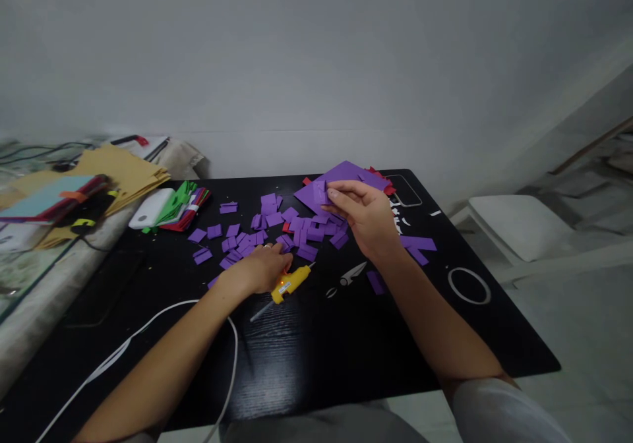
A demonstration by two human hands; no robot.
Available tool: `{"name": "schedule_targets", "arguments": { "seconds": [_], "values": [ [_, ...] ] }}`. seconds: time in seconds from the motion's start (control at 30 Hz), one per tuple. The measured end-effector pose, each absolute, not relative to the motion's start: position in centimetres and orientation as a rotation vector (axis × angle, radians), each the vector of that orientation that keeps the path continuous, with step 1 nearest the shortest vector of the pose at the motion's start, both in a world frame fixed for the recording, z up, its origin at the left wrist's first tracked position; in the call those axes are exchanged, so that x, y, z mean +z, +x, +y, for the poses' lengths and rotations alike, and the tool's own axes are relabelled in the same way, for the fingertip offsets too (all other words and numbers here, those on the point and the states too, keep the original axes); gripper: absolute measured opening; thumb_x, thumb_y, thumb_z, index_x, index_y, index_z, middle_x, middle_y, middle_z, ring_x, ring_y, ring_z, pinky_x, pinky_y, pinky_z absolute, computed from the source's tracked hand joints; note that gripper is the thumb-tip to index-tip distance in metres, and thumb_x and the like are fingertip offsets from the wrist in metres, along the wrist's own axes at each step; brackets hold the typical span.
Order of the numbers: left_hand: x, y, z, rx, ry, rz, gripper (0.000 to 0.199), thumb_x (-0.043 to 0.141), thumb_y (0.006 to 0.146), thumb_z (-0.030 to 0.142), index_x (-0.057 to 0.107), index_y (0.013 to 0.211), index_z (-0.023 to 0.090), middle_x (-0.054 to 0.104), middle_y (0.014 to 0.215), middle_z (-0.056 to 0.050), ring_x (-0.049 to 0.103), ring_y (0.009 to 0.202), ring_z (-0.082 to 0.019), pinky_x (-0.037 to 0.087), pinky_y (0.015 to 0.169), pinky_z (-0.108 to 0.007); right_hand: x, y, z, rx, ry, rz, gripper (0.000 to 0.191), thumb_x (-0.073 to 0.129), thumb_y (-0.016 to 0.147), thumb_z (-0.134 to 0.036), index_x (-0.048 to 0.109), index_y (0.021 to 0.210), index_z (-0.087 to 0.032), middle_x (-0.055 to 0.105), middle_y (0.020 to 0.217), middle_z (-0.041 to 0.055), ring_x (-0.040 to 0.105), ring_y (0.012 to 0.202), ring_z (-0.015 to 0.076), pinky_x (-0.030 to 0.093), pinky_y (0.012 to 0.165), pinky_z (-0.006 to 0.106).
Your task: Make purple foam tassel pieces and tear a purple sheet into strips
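Note:
My left hand [260, 268] is closed around the handle of a yellow hot glue gun [291, 283]. The gun is low over the black table, nozzle toward the right, with a glue stick [262, 311] poking out of its back. Between thumb and fingers, my right hand [363, 215] pinches a small purple folded paper piece [320, 192], raised in front of a larger purple sheet [346, 169]. Many small purple folded pieces [274, 219] lie scattered beyond my left hand. Its fingertips are partly hidden by the hand itself.
Scissors [353, 273] lie right of the gun, and a tape ring [469, 286] sits near the table's right edge. A white cord [163, 311] curves across the left front. Green and red paper bundles [182, 206] stand back left. A white stool [519, 225] is at right.

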State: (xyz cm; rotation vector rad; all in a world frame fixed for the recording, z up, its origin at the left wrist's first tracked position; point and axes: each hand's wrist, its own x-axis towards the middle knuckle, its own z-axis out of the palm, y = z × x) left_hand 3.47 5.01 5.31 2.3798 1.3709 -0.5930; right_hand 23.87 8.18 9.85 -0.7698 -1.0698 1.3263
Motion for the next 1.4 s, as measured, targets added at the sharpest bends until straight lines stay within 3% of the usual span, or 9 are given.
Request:
{"name": "schedule_targets", "arguments": {
  "seconds": [0.1, 0.2, 0.37, 0.5, 0.73, 0.97, 1.17, 1.4],
  "values": [
    [5.9, 2.7, 4.9, -0.480, 2.347, 1.331, 0.031, 0.068, 0.080, 0.020, 0.072, 0.111, 0.016, 0.067, 0.114, -0.016, 0.068, 0.098, -0.030, 0.050, 0.082, -0.037, 9.8, 23.8, 8.1, 1.321, -0.779, -1.108, 0.022, 0.087, 0.070, -0.033, 0.075, 0.084, -0.021, 0.073, 0.083, 0.0005, 0.071, 0.082, 0.0156, 0.065, 0.088, 0.039],
    [7.2, 1.2, 4.7, -0.123, 2.334, 1.232, 0.038, 0.067, 0.076, 0.015, 0.070, 0.114, 0.020, 0.069, 0.112, -0.009, 0.068, 0.097, -0.025, 0.051, 0.084, -0.033, 9.6, 23.7, 7.9, 1.322, -0.804, -1.141, 0.024, 0.088, 0.069, -0.033, 0.074, 0.084, -0.021, 0.073, 0.083, 0.0006, 0.071, 0.082, 0.0162, 0.064, 0.087, 0.039],
    [10.3, 0.1, 4.2, 0.598, 2.211, 1.303, 0.015, 0.054, 0.093, 0.023, 0.067, 0.099, 0.022, 0.072, 0.095, -0.002, 0.067, 0.085, -0.018, 0.050, 0.077, -0.030, 9.4, 23.0, 7.2, 1.341, -0.848, -1.221, 0.026, 0.089, 0.068, -0.032, 0.072, 0.084, -0.020, 0.072, 0.079, 0.0001, 0.071, 0.078, 0.0160, 0.064, 0.087, 0.038],
    [11.0, 0.1, 4.1, 0.952, 1.986, 1.366, 0.014, 0.057, 0.094, 0.030, 0.066, 0.099, 0.020, 0.061, 0.074, 0.002, 0.056, 0.064, -0.013, 0.043, 0.061, -0.025, 9.4, 22.3, 6.3, 1.410, -0.850, -1.217, 0.033, 0.091, 0.066, -0.033, 0.065, 0.083, -0.021, 0.069, 0.080, -0.0005, 0.071, 0.079, 0.0164, 0.064, 0.085, 0.037],
    [11.2, 0.4, 3.9, 1.064, 1.865, 1.251, 0.016, 0.071, 0.085, 0.028, 0.063, 0.095, 0.019, 0.045, 0.065, 0.007, 0.042, 0.059, -0.011, 0.038, 0.059, -0.025, 9.1, 21.7, 5.9, 1.447, -0.874, -1.200, 0.049, 0.095, 0.059, -0.033, 0.061, 0.092, -0.023, 0.067, 0.081, -0.0022, 0.070, 0.076, 0.0154, 0.063, 0.080, 0.034],
    [11.2, 1.7, 3.5, 1.055, 1.941, 1.273, 0.023, 0.070, 0.089, 0.038, 0.070, 0.102, 0.019, 0.053, 0.069, 0.004, 0.048, 0.063, -0.012, 0.039, 0.060, -0.026, 8.8, 21.5, 5.8, 1.412, -0.871, -1.269, 0.044, 0.091, 0.062, -0.031, 0.062, 0.095, -0.024, 0.067, 0.082, -0.0027, 0.069, 0.075, 0.0144, 0.061, 0.078, 0.033],
    [10.6, 1.9, 3.6, 1.096, 2.035, 1.279, 0.023, 0.069, 0.091, 0.038, 0.067, 0.081, 0.018, 0.060, 0.072, 0.001, 0.050, 0.065, -0.012, 0.039, 0.060, -0.026, 8.6, 21.5, 5.8, 1.366, -0.860, -1.326, 0.040, 0.090, 0.066, -0.030, 0.063, 0.095, -0.023, 0.067, 0.083, -0.0020, 0.069, 0.078, 0.0142, 0.061, 0.080, 0.031],
    [10.2, 1.8, 3.8, 1.100, 2.051, 1.301, 0.024, 0.064, 0.094, 0.038, 0.067, 0.080, 0.019, 0.060, 0.071, 0.000, 0.052, 0.067, -0.014, 0.039, 0.062, -0.026, 8.2, 21.5, 6.1, 1.558, -0.856, -1.311, 0.058, 0.094, 0.063, -0.035, 0.057, 0.107, -0.024, 0.074, 0.082, -0.0016, 0.075, 0.075, 0.0173, 0.063, 0.078, 0.034]
  ]
}}
